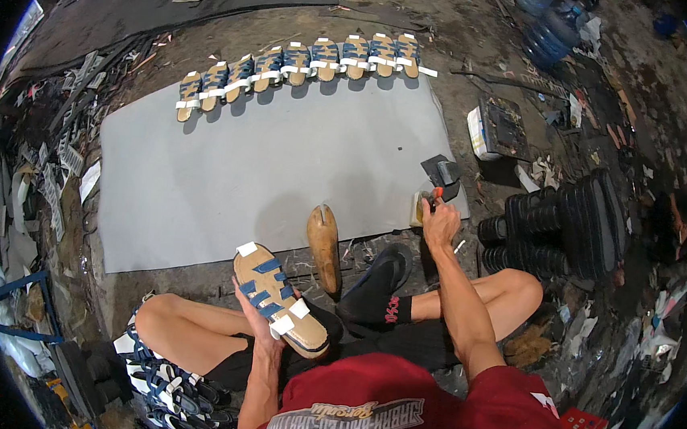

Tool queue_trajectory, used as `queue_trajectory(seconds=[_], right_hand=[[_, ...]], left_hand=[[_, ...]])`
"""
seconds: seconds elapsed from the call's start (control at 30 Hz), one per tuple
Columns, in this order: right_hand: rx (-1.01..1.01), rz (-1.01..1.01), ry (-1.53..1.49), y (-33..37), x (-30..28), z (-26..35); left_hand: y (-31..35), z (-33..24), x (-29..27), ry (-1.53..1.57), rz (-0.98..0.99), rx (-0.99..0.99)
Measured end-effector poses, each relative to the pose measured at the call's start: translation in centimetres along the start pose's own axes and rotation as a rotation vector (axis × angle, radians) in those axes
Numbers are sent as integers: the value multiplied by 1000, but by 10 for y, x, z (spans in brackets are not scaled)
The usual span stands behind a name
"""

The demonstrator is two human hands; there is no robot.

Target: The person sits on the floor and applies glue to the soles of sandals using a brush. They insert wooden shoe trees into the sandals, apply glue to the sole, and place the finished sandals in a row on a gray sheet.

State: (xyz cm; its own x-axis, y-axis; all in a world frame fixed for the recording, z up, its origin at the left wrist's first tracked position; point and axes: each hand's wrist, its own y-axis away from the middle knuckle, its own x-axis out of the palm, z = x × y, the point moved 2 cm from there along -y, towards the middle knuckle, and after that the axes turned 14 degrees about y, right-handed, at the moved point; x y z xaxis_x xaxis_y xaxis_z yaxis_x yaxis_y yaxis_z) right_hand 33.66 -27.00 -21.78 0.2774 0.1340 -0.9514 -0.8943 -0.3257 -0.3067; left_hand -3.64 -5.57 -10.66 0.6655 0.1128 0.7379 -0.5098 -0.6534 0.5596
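Note:
My left hand [252,312] is closed around a sandal [307,334] with a tan footbed, blue straps and white tabs, tilted above my lap. My right hand [442,224] reaches to the right edge of the grey sheet, its fingers closed on a small orange-handled tool [438,193]. The tool's working end is hidden. Below the fingers stands a small yellowish container [417,211], partly covered by the hand. A wooden shoe last [323,241] rests between my legs, its tip over the near edge of the sheet.
Several similar sandals [296,66] form a row along the far edge of the grey sheet [200,187]. Black pieces [443,174] lie beside the container. To the right are stacked black soles [557,223] and a dark box [502,128]. Loose straps [176,387] pile up at lower left.

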Motion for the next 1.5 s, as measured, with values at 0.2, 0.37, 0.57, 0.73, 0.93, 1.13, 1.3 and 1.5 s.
queue_trajectory(seconds=[0.2,0.37,0.57,0.73,0.93,1.13,1.3,1.5], right_hand=[[171,-2,-169,-7,-40,6],[389,58,-233,3,-32,-27],[851,924,-1611,13,-47,-33],[366,744,-1769,-20,-221,68],[-325,227,-1053,20,-323,162],[-385,-86,-877,26,-325,187],[-477,157,-1092,52,-339,182],[-516,-67,-908,35,-343,197]], left_hand=[[-1,-10,-1,-33,48,37],[-6,-10,21,-1,26,10],[-16,-12,60,-196,205,-58],[7,-6,110,-362,223,-57],[20,-8,122,-412,414,-50],[36,-14,111,-528,441,43],[27,-23,105,-491,408,185],[36,-27,109,-567,472,212]])
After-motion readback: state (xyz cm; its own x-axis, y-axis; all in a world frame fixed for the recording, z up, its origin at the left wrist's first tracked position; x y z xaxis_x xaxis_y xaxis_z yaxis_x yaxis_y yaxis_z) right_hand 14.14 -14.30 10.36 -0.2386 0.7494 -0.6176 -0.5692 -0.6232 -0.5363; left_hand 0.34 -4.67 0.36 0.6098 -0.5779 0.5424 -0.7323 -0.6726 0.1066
